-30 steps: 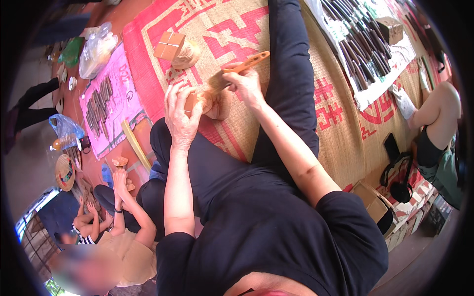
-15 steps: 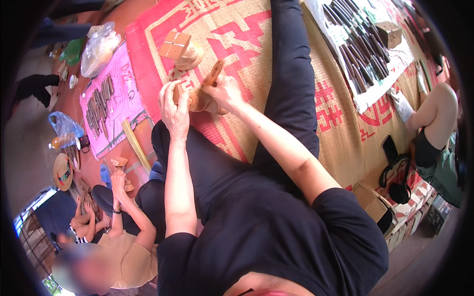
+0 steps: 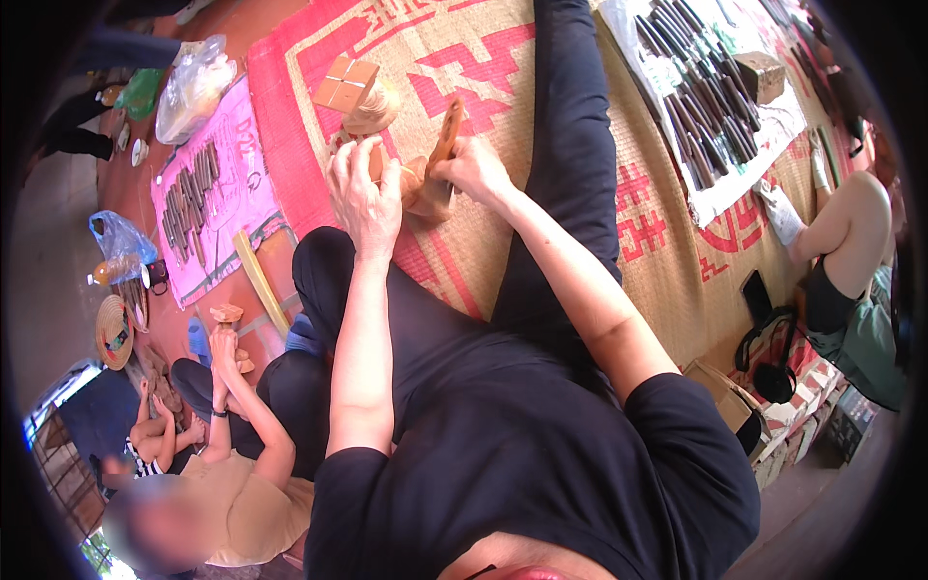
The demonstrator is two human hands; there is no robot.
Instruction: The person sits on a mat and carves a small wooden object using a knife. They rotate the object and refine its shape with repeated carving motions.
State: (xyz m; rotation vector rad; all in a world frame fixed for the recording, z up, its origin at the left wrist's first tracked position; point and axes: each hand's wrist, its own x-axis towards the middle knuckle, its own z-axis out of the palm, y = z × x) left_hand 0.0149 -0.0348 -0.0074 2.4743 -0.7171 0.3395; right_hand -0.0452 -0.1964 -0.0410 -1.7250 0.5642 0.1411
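My left hand is closed around a light-brown carved wooden piece, steadying it over the mat between my legs. In my right hand is a wooden-handled carving tool, its handle sticking up past my fingers. The tool's lower end lies against the right side of the wood, and my hand partly hides it. Just beyond my left hand stands another wooden piece, with a squared block marked by pale crossing lines at its top.
A red-and-straw woven mat lies under my legs. Dark tools lie on a pink sheet at left; many more rest on a white cloth at right. A wooden bar and a seated person holding wood are near my left.
Both my hands have shifted a little to the right with the wooden piece and the tool. The tool's handle now stands more upright.
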